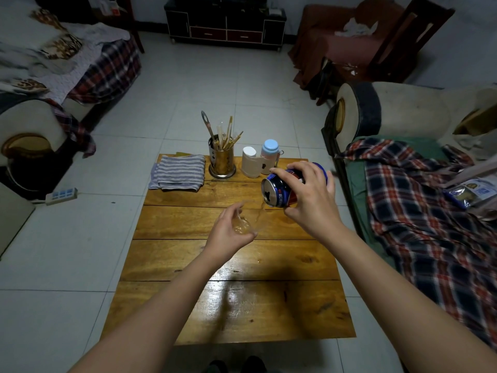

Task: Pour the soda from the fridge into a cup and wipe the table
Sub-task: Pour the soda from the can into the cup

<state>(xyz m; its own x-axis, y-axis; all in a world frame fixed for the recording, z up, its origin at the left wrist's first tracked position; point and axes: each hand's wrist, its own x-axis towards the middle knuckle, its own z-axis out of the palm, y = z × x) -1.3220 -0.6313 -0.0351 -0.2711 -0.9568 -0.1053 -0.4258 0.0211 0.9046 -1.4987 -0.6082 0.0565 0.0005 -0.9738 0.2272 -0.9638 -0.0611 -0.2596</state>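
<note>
My right hand (pixel 309 200) grips a blue soda can (pixel 277 192) tipped on its side, its open mouth facing left and down. A thin stream of soda falls from it into a clear plastic cup (pixel 248 220). My left hand (pixel 228 232) wraps the cup's left side and holds it on the wooden table (pixel 228 305). A folded grey striped cloth (pixel 178 172) lies at the table's far left corner.
At the table's far edge stand a metal holder with chopsticks (pixel 222 160), a white container (pixel 251 162) and a bottle with a pale blue cap (pixel 270 157). Sofas with plaid covers flank the table. A power strip (pixel 61 196) lies on the tiled floor at left.
</note>
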